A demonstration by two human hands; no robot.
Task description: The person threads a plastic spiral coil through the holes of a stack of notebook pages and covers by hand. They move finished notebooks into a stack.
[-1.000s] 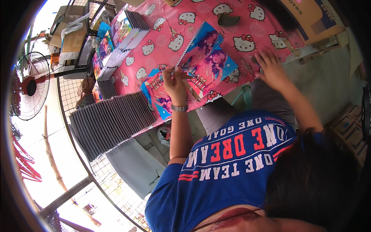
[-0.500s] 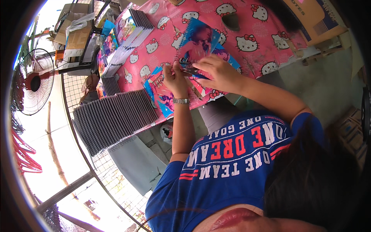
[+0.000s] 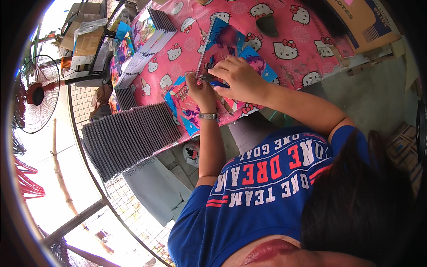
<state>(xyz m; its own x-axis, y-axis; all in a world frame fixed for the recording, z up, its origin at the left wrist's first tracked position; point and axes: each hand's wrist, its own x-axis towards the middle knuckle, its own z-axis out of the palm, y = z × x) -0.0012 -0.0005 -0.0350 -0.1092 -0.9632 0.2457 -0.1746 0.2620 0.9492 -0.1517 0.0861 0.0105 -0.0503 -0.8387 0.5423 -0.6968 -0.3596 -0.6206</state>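
Observation:
My left hand [image 3: 201,92], with a metal watch at its wrist, pinches the near end of a spiral notebook [image 3: 220,52] beside its wire coil. The notebook has a blue and pink illustrated cover, and its coil runs along the left edge. In my right hand [image 3: 245,81] is a pair of pliers [image 3: 216,83] with blue handles, their jaws at the coil's near end. Whether the jaws grip the wire is too small to tell. Beneath my hands lie loose printed covers [image 3: 184,104] in pink and blue.
Stacked dark coil-bound notebooks [image 3: 131,133] line the table's near left edge, with another notebook stack [image 3: 144,49] behind them. A pink patterned cloth [image 3: 284,49] covers the table. Cardboard boxes [image 3: 362,24] stand at the far right; a fan [image 3: 39,94] is at left.
The pliers and my right hand have shifted left, up to the coil's near end. The notebook has turned slightly, and its coil now shows as a sharp straight line.

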